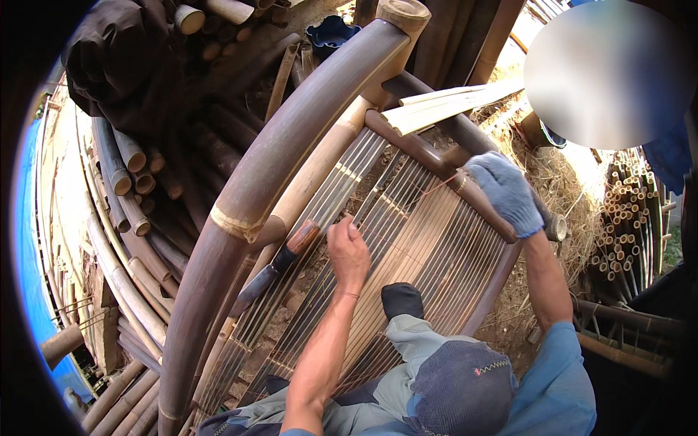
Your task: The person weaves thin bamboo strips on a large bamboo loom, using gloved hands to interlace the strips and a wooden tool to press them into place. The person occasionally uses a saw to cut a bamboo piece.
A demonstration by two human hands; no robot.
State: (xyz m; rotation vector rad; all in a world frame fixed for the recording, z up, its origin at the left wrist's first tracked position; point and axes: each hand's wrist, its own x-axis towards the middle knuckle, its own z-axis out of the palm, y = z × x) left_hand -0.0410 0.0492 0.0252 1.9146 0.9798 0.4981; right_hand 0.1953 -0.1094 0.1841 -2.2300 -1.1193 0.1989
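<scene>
Bamboo everywhere on my feed: a curved chair frame of dark thick poles fills the middle, its long arm sweeping from lower left up to the top centre. Across it runs a panel of thin slats, their long axis going from lower left to upper right, packed side by side and fanning a little toward the top rail. My left hand, bare, is on the slats near their middle, fingers curled together on what looks like one thin strip, though I can't quite make out whether it's pinched or just pressed. My right hand, in a blue-grey glove, is clamped round the dark top rail at the slats' upper right end. A knife with a reddish handle lies against the frame just left of my left hand, blade pointing down-left. Cut bamboo poles are stacked to the left, and a bundle of thin canes stands to the right.
</scene>
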